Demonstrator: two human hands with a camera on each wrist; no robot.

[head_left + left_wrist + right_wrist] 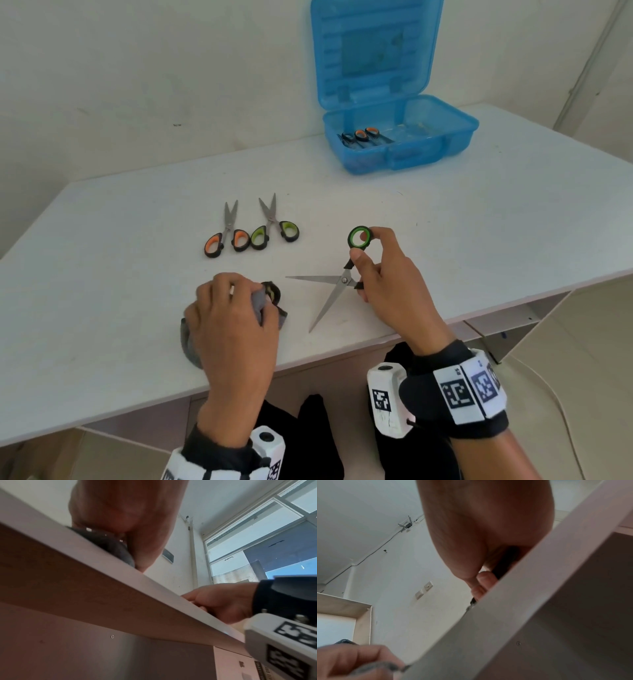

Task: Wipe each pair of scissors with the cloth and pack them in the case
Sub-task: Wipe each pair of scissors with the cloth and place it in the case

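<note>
Just right of the frame's centre, the green-handled scissors (pixel 342 274) are spread wide, both blades lying on the white bench (pixel 445 222) and fanning toward the lower left. The right hand (pixel 387 284) pinches them at the handles: fingertips on the upper green ring, thumb by the pivot. That grip likely keeps the blades parted so each can be wiped singly. At lower left of centre the left hand (pixel 233 329) is clenched around the bunched grey cloth (pixel 270 301), pressed to the bench beside the blade tips but apart from them, so wiping of this pair looks not yet begun.

Further up, left of centre, two more pairs wait side by side, handles toward the person: the orange-handled scissors (pixel 224 231) and the lime-handled scissors (pixel 274 224), presumably queued within reach. At upper right the blue case (pixel 442 137) stands with its lid raised against the wall, and the packed scissors (pixel 363 135) lie in its left end, leaving room beside them.
</note>
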